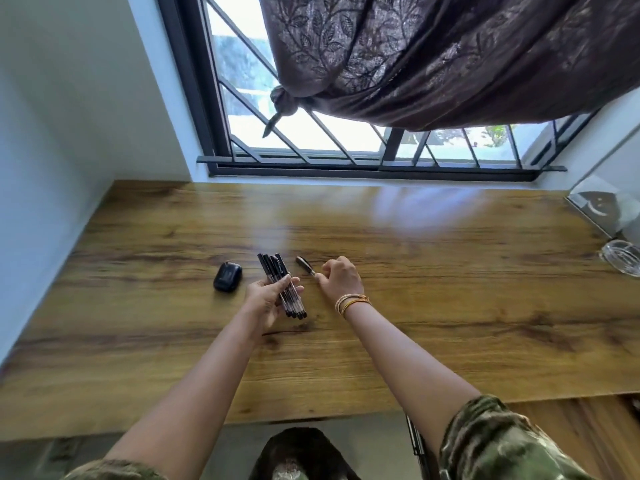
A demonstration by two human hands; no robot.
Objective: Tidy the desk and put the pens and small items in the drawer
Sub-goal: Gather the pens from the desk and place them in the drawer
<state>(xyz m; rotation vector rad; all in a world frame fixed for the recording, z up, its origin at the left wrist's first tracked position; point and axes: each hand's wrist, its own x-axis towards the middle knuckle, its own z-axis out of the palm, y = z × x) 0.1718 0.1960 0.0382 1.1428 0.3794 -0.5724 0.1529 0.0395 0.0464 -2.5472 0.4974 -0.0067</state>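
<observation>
My left hand (266,297) grips a bundle of several dark pens (277,268) just above the wooden desk (450,306), their tips pointing toward me. To the right, my right hand (341,277) pinches the near end of one more dark pen (304,264), which lies slanted on the desk. A small black case (227,277) with rounded corners sits on the desk to the left of my left hand, apart from it. No drawer shows in the head view.
A clear glass dish (621,256) sits at the desk's right edge, with a glass-fronted box (602,202) behind it. A window with bars (346,147) and a knotted brown curtain (433,57) run along the back. A wall closes the left side.
</observation>
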